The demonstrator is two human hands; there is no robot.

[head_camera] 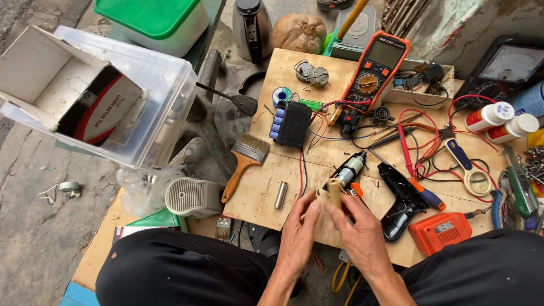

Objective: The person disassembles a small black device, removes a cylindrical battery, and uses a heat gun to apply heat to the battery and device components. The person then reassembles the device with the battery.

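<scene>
Pinching 1 small tan cylinder between both hands: left hand and right hand close fingertips on it. Looks light, rigid, smooth; hold its sides.

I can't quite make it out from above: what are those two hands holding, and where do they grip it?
A small tan cylinder, pinched at its lower end between the fingertips of the left hand and right hand; its top sticks up free.

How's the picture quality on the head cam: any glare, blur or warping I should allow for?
Head view: soft, even daylight, shadows faint; both hands, left and right, and the small beige cylinder they hold look sharp; pale sheen on the multimeter screen; wide-angle bending toward the edges.
</scene>
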